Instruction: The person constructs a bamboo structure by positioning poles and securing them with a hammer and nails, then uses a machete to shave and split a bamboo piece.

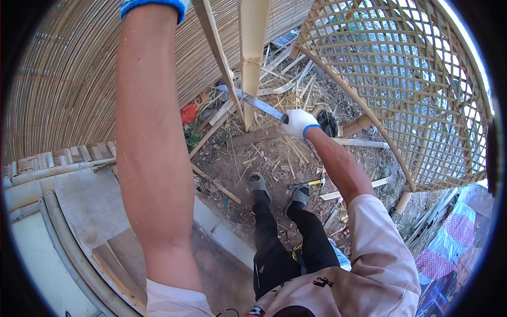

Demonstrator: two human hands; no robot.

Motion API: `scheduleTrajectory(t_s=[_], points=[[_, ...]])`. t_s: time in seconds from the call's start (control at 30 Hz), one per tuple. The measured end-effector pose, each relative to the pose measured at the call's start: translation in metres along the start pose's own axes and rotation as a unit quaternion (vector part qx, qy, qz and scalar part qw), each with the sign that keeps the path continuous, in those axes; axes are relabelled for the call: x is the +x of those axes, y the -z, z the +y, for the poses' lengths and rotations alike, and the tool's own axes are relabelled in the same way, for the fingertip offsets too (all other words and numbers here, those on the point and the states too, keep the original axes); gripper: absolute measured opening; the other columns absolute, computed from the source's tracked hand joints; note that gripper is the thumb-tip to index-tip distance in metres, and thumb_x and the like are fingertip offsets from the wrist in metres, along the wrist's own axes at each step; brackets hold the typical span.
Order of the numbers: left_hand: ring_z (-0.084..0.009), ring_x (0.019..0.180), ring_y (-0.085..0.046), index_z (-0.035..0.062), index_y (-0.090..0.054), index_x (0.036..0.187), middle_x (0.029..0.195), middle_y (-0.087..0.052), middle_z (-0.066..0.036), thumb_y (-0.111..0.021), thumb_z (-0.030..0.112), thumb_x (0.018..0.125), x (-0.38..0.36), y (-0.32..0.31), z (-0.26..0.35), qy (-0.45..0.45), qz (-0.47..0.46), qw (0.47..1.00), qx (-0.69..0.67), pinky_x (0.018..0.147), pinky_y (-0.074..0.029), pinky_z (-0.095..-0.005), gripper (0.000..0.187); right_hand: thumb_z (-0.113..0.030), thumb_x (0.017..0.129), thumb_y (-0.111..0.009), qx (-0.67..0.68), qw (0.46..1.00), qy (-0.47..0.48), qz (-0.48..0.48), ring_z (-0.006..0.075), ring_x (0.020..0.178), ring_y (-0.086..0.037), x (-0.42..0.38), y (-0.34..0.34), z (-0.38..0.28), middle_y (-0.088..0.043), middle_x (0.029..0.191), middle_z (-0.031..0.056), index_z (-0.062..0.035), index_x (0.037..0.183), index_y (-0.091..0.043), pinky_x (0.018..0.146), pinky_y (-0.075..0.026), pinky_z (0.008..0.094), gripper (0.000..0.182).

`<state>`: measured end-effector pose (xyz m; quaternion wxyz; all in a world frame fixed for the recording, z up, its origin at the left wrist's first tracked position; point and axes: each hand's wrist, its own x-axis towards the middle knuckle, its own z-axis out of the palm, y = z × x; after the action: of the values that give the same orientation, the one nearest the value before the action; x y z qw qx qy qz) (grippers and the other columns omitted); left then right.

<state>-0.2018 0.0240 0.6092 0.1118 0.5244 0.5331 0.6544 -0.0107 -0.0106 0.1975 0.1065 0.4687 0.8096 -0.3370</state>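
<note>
My right hand [300,123], in a white work glove with a blue cuff, is closed around the dark handle of a machete [266,108]. Its long blade points left and crosses a wide split bamboo piece [254,47] that stands steeply upright. A narrower bamboo strip [215,42] slants down beside it, close to the blade's far end. My left arm reaches up past the top edge, where only the blue glove cuff [153,4] of my left hand shows. Its fingers are out of frame, so what they hold is hidden.
A woven bamboo lattice [393,79] stands on the right and a wall of thin bamboo slats [79,79] on the left. Shavings and offcuts litter the dirt around my feet [259,182]. A hammer [306,184] lies by my right foot. Bamboo poles [68,238] lie lower left.
</note>
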Motion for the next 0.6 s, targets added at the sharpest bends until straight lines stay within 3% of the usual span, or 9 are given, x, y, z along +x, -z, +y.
scheduleTrajectory(t_s=[0.13, 0.23, 0.37, 0.4, 0.53, 0.6], points=[[-0.0123, 0.060, -0.052, 0.0087, -0.058, 0.093, 0.076, -0.060, -0.004, -0.058, 0.030, 0.096, 0.003, 0.017, -0.013, -0.016, -0.011, 1.000, -0.010, 0.054, -0.043, -0.0308, 0.021, -0.033, 0.085, -0.066, 0.207, 0.975, 0.045, -0.073, 0.0325, 0.081, -0.075, -0.001, -0.029, 0.006, -0.077, 0.088, 0.0158, -0.0011, 0.107, -0.073, 0.080, -0.058, 0.0461, 0.039], [-0.0136, 0.057, -0.051, 0.0095, -0.057, 0.096, 0.076, -0.059, -0.004, -0.056, 0.028, 0.096, 0.013, 0.034, -0.022, -0.024, -0.029, 0.999, -0.025, 0.051, -0.044, -0.0329, 0.019, -0.037, 0.084, -0.069, 0.347, 0.920, 0.001, -0.179, 0.0267, 0.079, -0.072, 0.007, -0.064, 0.003, -0.074, 0.084, 0.0114, -0.0009, 0.105, -0.073, 0.078, -0.057, 0.0418, 0.042], [-0.0153, 0.053, -0.051, 0.0105, -0.055, 0.100, 0.075, -0.058, -0.005, -0.054, 0.027, 0.096, 0.030, 0.061, -0.027, -0.024, -0.056, 0.997, -0.046, 0.047, -0.046, -0.0357, 0.017, -0.039, 0.083, -0.071, 0.309, 0.939, 0.044, -0.144, 0.0257, 0.085, -0.073, 0.032, -0.077, 0.009, -0.075, 0.087, 0.0135, -0.0004, 0.103, -0.073, 0.081, -0.056, 0.0411, 0.044], [-0.0157, 0.052, -0.051, 0.0108, -0.055, 0.102, 0.074, -0.058, -0.005, -0.054, 0.026, 0.096, 0.035, 0.068, -0.027, -0.021, -0.063, 0.997, -0.049, 0.046, -0.046, -0.0364, 0.016, -0.038, 0.082, -0.070, 0.277, 0.951, 0.075, -0.113, 0.0296, 0.086, -0.073, 0.037, -0.072, 0.010, -0.077, 0.093, 0.0178, 0.0010, 0.104, -0.074, 0.083, -0.056, 0.0423, 0.045], [-0.0174, 0.049, -0.051, 0.0118, -0.053, 0.106, 0.073, -0.056, -0.005, -0.052, 0.024, 0.096, 0.053, 0.099, -0.026, -0.011, -0.084, 0.994, -0.063, 0.042, -0.048, -0.0393, 0.016, -0.037, 0.081, -0.067, 0.167, 0.971, 0.117, -0.121, 0.0343, 0.088, -0.073, 0.064, -0.054, 0.016, -0.076, 0.094, 0.0224, 0.0009, 0.107, -0.074, 0.086, -0.056, 0.0433, 0.046], [-0.0183, 0.047, -0.051, 0.0123, -0.052, 0.108, 0.073, -0.056, -0.005, -0.051, 0.024, 0.096, 0.059, 0.115, -0.023, -0.002, -0.096, 0.994, -0.061, 0.040, -0.049, -0.0407, 0.016, -0.037, 0.080, -0.067, 0.174, 0.969, 0.127, -0.123, 0.0340, 0.087, -0.073, 0.068, -0.050, 0.018, -0.075, 0.093, 0.0228, 0.0001, 0.106, -0.075, 0.085, -0.056, 0.0438, 0.045]])
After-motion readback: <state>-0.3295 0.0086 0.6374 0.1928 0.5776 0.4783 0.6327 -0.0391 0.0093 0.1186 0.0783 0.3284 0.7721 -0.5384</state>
